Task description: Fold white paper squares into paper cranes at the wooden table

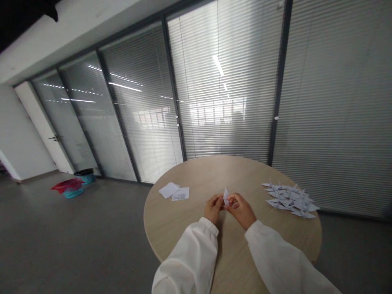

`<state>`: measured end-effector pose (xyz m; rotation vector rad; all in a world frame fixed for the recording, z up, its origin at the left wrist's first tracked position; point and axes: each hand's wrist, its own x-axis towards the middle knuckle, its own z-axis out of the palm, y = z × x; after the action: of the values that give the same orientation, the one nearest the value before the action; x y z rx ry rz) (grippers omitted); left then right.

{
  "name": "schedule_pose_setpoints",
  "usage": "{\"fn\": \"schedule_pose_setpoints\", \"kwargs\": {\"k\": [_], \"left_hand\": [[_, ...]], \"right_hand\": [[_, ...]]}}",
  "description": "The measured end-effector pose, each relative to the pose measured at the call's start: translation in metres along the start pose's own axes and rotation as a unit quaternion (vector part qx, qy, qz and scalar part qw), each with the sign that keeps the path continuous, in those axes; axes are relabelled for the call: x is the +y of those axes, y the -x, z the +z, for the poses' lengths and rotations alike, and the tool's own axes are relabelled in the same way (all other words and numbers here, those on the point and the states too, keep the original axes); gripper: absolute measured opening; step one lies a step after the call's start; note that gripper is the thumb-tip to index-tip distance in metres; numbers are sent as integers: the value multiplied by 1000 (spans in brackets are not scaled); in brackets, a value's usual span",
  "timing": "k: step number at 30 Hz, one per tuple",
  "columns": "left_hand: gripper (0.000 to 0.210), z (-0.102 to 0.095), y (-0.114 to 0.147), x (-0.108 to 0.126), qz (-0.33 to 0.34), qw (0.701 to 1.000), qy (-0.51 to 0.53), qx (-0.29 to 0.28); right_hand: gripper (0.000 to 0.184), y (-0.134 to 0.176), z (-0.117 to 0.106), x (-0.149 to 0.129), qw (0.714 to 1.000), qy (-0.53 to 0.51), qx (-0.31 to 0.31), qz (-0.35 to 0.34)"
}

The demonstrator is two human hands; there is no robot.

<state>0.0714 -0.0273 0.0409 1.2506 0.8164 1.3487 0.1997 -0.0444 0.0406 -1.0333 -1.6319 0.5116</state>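
Between my hands, over the middle of the round table, is a small piece of folded white paper (226, 195) with its narrow point upward. My left hand (213, 207) grips its lower left side, thumb and fingers pinched together. From the right, my right hand (240, 209) pinches the same paper with bent fingers. The lower part of the paper is hidden by my fingers. Off to the right lies a pile of folded white paper cranes (290, 199). To the left, flat white paper sheets (169, 190) overlap, one bearing printed text.
The round wooden table (183, 232) stands close to a glass partition with blinds (226, 81). On the floor at left are a blue basket with a red bag (70, 188) and another with a black bag (86, 175). A white door (45, 130) is beyond them.
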Motion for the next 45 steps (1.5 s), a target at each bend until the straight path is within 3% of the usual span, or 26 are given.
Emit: {"fn": "schedule_pose_setpoints", "kwargs": {"k": [7, 14, 28, 35, 40, 45], "left_hand": [[41, -3, -4, -5, -11, 999, -20, 42], [41, -9, -7, -6, -8, 996, -18, 89], [42, -13, -9, -13, -14, 997, -41, 57], [36, -10, -7, -9, -33, 998, -34, 40], [38, -6, -5, -9, -54, 998, -37, 20], [44, -2, -2, -4, -66, 997, -26, 15]], "right_hand": [[27, 1, 1, 0, 998, 27, -45, -44], [41, 4, 0, -1, 995, 38, -79, -42], [25, 2, -2, 0, 994, 56, -81, -45], [15, 1, -4, -2, 997, 45, -48, -47], [14, -1, -5, 0, 998, 40, -3, -43], [17, -2, -8, 1, 999, 25, 4, -37]]}}
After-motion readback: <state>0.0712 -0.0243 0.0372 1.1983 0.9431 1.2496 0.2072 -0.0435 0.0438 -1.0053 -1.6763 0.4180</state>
